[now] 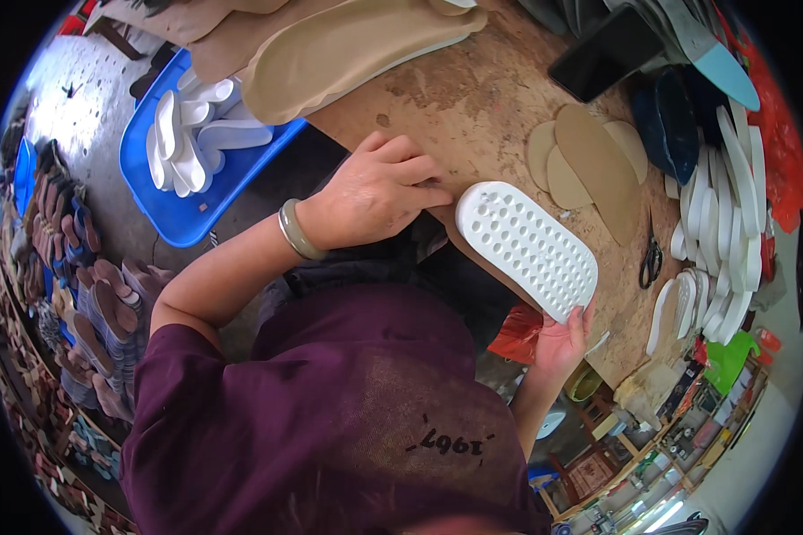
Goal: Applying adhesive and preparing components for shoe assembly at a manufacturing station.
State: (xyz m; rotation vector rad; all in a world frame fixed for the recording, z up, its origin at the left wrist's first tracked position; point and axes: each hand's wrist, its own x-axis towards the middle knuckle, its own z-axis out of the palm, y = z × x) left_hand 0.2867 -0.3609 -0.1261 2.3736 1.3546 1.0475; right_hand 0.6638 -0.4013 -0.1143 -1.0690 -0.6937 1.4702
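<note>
Holding the white sole's (528, 250) lower end are right fingers (577, 326); left fingers (417, 171) curl nearby, grasp unclear.

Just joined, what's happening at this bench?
A person's right hand grips the near end of a white dimpled sole at the edge of the worktable. The left hand, fingers curled, is by the sole's other end; whether it pinches anything isn't clear. Tan flat pieces and scissors lie to the right, beside more white soles. A blue tray on the left holds white pieces.
</note>
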